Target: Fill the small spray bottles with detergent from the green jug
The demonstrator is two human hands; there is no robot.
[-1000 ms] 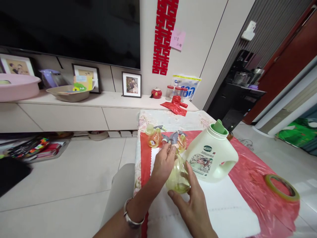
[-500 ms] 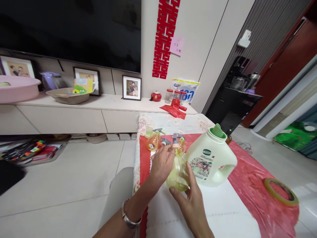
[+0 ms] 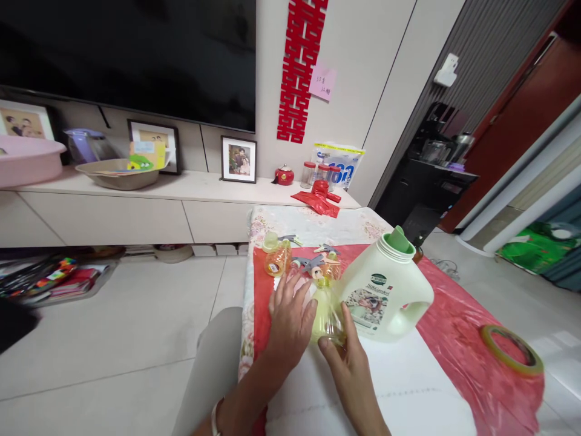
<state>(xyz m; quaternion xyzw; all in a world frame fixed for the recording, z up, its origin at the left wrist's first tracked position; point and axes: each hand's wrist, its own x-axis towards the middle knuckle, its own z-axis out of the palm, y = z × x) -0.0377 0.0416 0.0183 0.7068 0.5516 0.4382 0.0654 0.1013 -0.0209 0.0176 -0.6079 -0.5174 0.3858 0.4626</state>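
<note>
My right hand (image 3: 351,369) is wrapped round the lower right side of a clear yellow bottle (image 3: 325,312). At the top of this bottle its neck shows bare. Just behind the neck is a spray head with a peach collar (image 3: 317,273), among grey trigger pieces (image 3: 313,263). My left hand (image 3: 291,318) has its fingers stretched forward left of the yellow bottle. Its fingertips cover part of a pinkish clear bottle (image 3: 303,284); whether they touch it I cannot tell. A big pale green detergent jug (image 3: 385,297) stands close by my right hand.
Two small orange bottles (image 3: 278,261) stand behind my hands, with a greenish cap (image 3: 270,241) beside one. More grey sprayers (image 3: 327,249) lie farther back. A tape roll (image 3: 512,349) rests on the red plastic sheet (image 3: 458,315) at right. A white cabinet (image 3: 218,221) stands beyond the table.
My left hand has let go at the yellow bottle's top and moved left, fingers spreading. The spray head no longer stands upright on the neck. My right hand still holds the bottle.
</note>
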